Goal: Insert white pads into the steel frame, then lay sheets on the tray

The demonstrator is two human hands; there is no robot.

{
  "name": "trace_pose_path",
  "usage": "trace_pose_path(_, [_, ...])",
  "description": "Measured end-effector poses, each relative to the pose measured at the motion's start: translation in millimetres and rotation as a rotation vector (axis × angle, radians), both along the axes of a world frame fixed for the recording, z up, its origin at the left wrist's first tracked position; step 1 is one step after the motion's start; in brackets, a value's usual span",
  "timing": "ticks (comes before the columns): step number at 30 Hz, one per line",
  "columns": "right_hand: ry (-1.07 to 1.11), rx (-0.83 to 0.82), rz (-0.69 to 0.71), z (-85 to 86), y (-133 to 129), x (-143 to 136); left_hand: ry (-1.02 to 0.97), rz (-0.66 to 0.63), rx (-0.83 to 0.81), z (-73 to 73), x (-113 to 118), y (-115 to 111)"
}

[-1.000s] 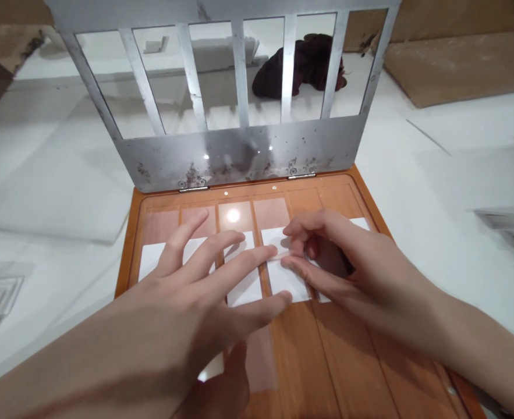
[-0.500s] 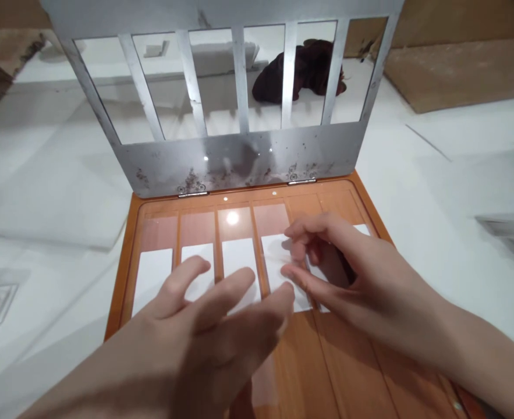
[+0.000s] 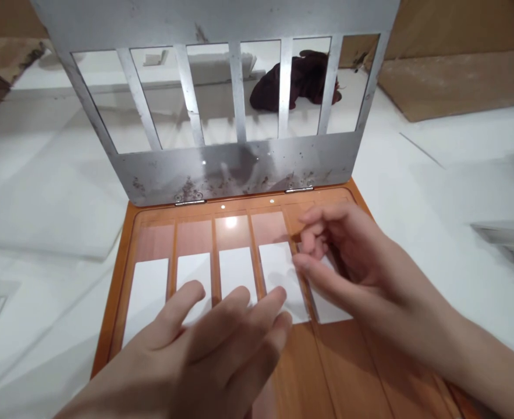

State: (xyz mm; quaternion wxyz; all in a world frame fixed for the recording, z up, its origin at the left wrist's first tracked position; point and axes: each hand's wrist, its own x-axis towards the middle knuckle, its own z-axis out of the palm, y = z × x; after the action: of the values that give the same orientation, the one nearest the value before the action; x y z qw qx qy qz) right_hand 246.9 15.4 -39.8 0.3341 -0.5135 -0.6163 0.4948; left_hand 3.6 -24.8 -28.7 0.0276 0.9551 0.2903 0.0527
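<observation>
Several white cards [image 3: 146, 291] lie side by side in the slots of an orange-brown wooden jig [image 3: 112, 291]. My left hand [image 3: 222, 343] is spread over the middle cards, its fingertips reaching across the fourth card [image 3: 278, 262]; whether they touch it I cannot tell. Beside that card's right edge is my right hand [image 3: 348, 262], thumb apart from loosely curled fingers, with nothing visible between them. It partly covers another white card [image 3: 326, 299] in the slot to the right. A metal frame [image 3: 239, 163] with long rectangular openings stands raised on hinges at the jig's far edge.
Behind the raised frame, a dark maroon bundle [image 3: 269, 87] rests on the white table [image 3: 435, 192]. Brown cardboard [image 3: 453, 84] lies at the back right. Clear plastic-looking pieces sit at the left and right edges, and a large white sheet [image 3: 51, 192] lies at left.
My right hand has shifted slightly right, away from the fourth card. My left hand has moved a little lower, with its fingers reaching over the cards. The view has tilted slightly.
</observation>
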Motion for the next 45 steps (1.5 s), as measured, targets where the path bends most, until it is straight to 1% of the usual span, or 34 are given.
trace_pose_path(5, [0.347, -0.185, -0.155, 0.1, 13.8, 8.6, -0.009, -0.029, 0.084, 2.3, -0.7, 1.3])
trace_pose_path(7, [0.391, -0.185, -0.175, -0.5, 17.2, 12.8, 0.003, -0.067, 0.084, 1.3, -1.4, -0.2])
trace_pose_path(9, [0.269, -0.101, -0.129, 1.7, 17.4, 15.3, 0.019, -0.055, 0.088, -0.3, -1.7, -2.1])
trace_pose_path(14, [-0.349, 0.28, 0.2, 9.6, 9.7, 11.4, 0.069, -0.039, 0.159, -3.9, -0.4, -3.6])
trace_pose_path(16, [-0.518, 0.38, 0.245, 8.3, 7.9, 8.0, 0.062, -0.032, 0.172, -5.2, 0.3, -3.4])
trace_pose_path(19, [-0.66, 0.476, 0.26, 4.8, 8.1, 5.1, 0.05, -0.007, 0.158, -6.6, 1.8, -4.1])
trace_pose_path(22, [-0.684, 0.486, 0.27, 4.9, 9.6, 5.5, 0.068, -0.005, 0.15, -6.5, 3.0, -5.0])
trace_pose_path(26, [-0.605, 0.414, 0.26, 6.5, 10.1, 7.2, 0.078, -0.037, 0.148, -6.2, 1.9, -3.6])
trace_pose_path(28, [-0.537, 0.362, 0.211, 5.5, 9.4, 7.3, 0.061, -0.056, 0.148, -6.5, 0.5, -2.9])
trace_pose_path(32, [-0.394, 0.276, 0.046, 2.3, 7.2, 5.8, 0.025, -0.044, 0.144, -5.2, -0.8, -4.4])
trace_pose_path(33, [-0.361, 0.268, 0.036, 1.8, 6.9, 5.3, 0.025, -0.044, 0.149, -4.4, -0.6, -5.0])
trace_pose_path(35, [-0.334, 0.272, 0.057, 1.6, 6.9, 4.4, 0.043, -0.052, 0.165, -3.2, 0.3, -5.4])
trace_pose_path(37, [-0.388, 0.314, 0.094, 1.8, 7.6, 3.7, 0.052, -0.055, 0.188, -3.4, 1.4, -5.0])
trace_pose_path(42, [-0.695, 0.5, 0.178, 1.5, 10.2, 2.2, -0.021, -0.026, 0.197, -8.3, 2.9, -4.5])
trace_pose_path(45, [-0.741, 0.526, 0.239, 2.7, 11.0, 2.2, 0.012, -0.047, 0.179, -7.2, 3.1, -4.9])
